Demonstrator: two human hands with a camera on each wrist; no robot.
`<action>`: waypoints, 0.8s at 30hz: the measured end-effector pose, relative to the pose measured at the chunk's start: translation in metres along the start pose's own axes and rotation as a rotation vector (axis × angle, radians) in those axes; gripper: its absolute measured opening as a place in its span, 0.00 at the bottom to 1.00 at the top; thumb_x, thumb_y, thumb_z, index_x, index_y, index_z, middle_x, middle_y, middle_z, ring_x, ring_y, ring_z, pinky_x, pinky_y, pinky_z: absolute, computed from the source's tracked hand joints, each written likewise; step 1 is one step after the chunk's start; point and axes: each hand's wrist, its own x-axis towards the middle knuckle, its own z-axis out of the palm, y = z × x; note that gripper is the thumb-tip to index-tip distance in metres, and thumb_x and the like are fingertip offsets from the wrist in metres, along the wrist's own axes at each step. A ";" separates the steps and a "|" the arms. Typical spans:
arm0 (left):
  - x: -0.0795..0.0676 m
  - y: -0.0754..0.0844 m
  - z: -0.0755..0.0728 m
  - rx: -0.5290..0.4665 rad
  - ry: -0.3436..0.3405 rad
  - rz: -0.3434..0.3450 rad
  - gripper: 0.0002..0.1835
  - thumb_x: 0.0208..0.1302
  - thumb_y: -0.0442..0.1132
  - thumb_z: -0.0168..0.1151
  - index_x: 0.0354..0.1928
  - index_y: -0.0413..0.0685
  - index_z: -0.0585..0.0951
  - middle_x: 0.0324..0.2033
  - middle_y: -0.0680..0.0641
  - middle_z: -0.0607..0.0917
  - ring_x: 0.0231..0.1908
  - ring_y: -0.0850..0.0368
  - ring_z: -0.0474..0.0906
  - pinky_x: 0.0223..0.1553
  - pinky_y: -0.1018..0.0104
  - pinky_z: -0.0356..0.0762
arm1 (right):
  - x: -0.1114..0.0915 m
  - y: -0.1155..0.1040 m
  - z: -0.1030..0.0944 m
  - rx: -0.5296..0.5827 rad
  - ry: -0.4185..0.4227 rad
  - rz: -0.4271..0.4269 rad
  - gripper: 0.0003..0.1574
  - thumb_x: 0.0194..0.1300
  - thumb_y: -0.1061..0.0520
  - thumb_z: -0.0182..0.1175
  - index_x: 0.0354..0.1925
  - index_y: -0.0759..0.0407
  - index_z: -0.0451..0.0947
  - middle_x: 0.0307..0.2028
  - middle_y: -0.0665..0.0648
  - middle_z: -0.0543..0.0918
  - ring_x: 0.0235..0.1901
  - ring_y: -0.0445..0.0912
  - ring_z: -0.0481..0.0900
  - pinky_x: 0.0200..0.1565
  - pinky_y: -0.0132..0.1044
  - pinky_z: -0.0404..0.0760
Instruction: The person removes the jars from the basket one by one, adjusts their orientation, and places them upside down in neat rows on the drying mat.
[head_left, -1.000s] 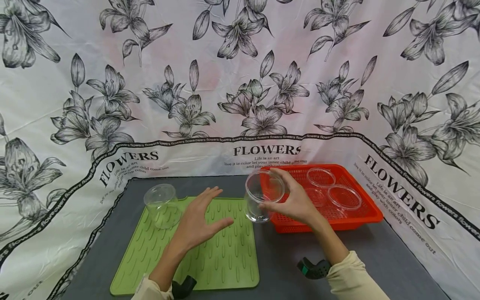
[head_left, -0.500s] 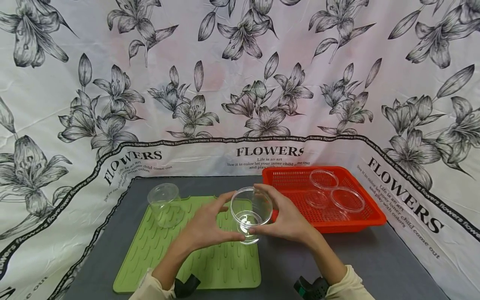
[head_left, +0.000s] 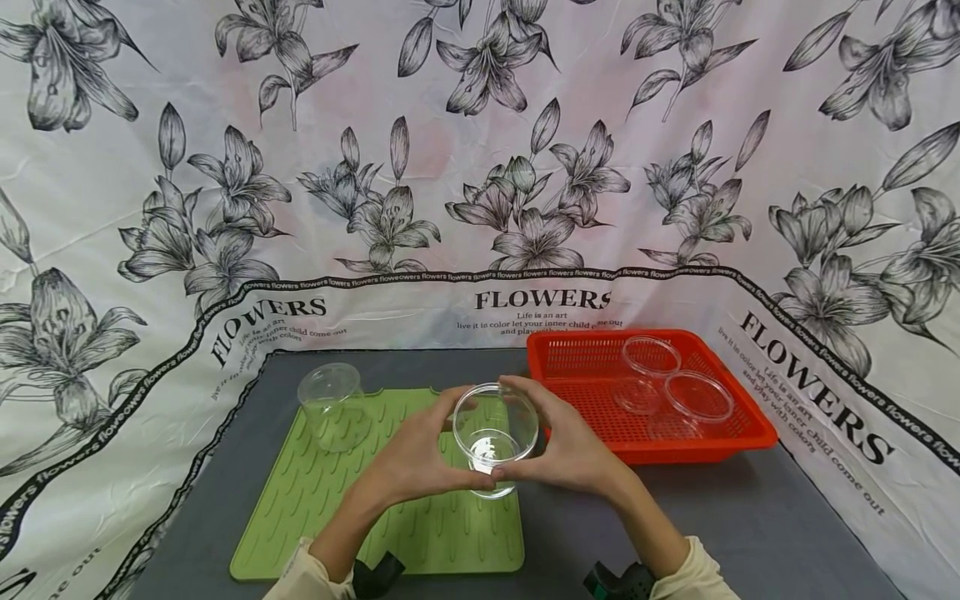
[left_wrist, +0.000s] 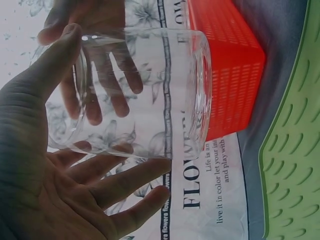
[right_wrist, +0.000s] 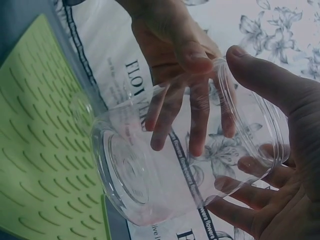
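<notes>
Cup (head_left: 495,427) is probably light, fairly stiff and slick; left hand (head_left: 416,454) and right hand (head_left: 573,442) grip opposite sides. Recommended hold: sidewall, light pressure.

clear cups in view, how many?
4. One clear cup held between left hand and right hand; second cup on the green mat; third cup and fourth cup in the red basket. None looks hidden.

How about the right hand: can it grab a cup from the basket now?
Probably not: the right hand and left hand hold another cup. Otherwise the way looks free, the basket being near and uncovered.
</notes>
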 end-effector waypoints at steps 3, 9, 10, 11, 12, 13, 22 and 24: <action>-0.001 0.000 0.001 0.007 -0.002 -0.005 0.56 0.42 0.65 0.82 0.74 0.74 0.62 0.61 0.59 0.80 0.58 0.48 0.83 0.57 0.51 0.80 | -0.001 -0.001 0.001 -0.006 0.000 -0.003 0.64 0.45 0.47 0.84 0.75 0.45 0.62 0.65 0.50 0.77 0.62 0.46 0.78 0.61 0.46 0.79; -0.003 -0.002 0.002 0.008 0.009 -0.002 0.55 0.42 0.65 0.81 0.73 0.72 0.63 0.61 0.58 0.81 0.56 0.47 0.84 0.55 0.51 0.81 | -0.003 -0.001 0.005 -0.006 0.008 -0.006 0.64 0.45 0.49 0.84 0.75 0.46 0.62 0.65 0.53 0.78 0.63 0.50 0.78 0.62 0.53 0.77; -0.003 -0.003 0.002 0.006 0.012 -0.003 0.54 0.42 0.65 0.82 0.72 0.72 0.64 0.61 0.58 0.81 0.56 0.47 0.84 0.55 0.50 0.81 | -0.003 -0.001 0.007 -0.004 0.007 -0.008 0.64 0.45 0.49 0.84 0.76 0.46 0.61 0.66 0.54 0.77 0.63 0.51 0.77 0.62 0.56 0.76; -0.003 -0.003 0.002 0.001 0.014 -0.004 0.54 0.41 0.65 0.82 0.72 0.73 0.64 0.61 0.57 0.81 0.56 0.47 0.84 0.55 0.48 0.82 | -0.003 0.000 0.008 0.003 0.007 -0.010 0.64 0.46 0.49 0.84 0.76 0.46 0.61 0.66 0.55 0.77 0.64 0.53 0.77 0.63 0.58 0.75; -0.004 -0.004 0.002 -0.004 0.015 -0.006 0.54 0.41 0.65 0.82 0.72 0.74 0.64 0.61 0.57 0.81 0.55 0.47 0.84 0.55 0.47 0.82 | -0.003 0.000 0.009 0.007 0.007 -0.016 0.64 0.46 0.50 0.83 0.76 0.47 0.61 0.67 0.57 0.76 0.65 0.55 0.77 0.64 0.61 0.74; -0.004 -0.004 0.002 -0.010 0.016 -0.006 0.53 0.41 0.64 0.82 0.71 0.75 0.65 0.60 0.57 0.81 0.55 0.47 0.84 0.54 0.46 0.82 | -0.003 0.001 0.010 0.010 0.008 -0.016 0.65 0.46 0.50 0.83 0.77 0.47 0.60 0.68 0.58 0.76 0.66 0.56 0.76 0.64 0.63 0.73; -0.006 -0.008 0.001 -0.008 0.029 0.035 0.51 0.42 0.65 0.82 0.69 0.78 0.65 0.57 0.61 0.81 0.53 0.55 0.84 0.53 0.51 0.83 | -0.006 0.003 0.016 0.027 0.017 -0.022 0.66 0.47 0.50 0.83 0.78 0.44 0.58 0.72 0.58 0.71 0.70 0.58 0.71 0.67 0.67 0.70; -0.006 -0.008 0.001 -0.003 0.033 0.045 0.51 0.42 0.65 0.82 0.69 0.77 0.65 0.58 0.60 0.82 0.54 0.54 0.84 0.53 0.53 0.83 | -0.007 0.003 0.016 0.025 0.020 -0.020 0.68 0.46 0.50 0.83 0.79 0.43 0.56 0.74 0.56 0.68 0.73 0.56 0.68 0.68 0.65 0.69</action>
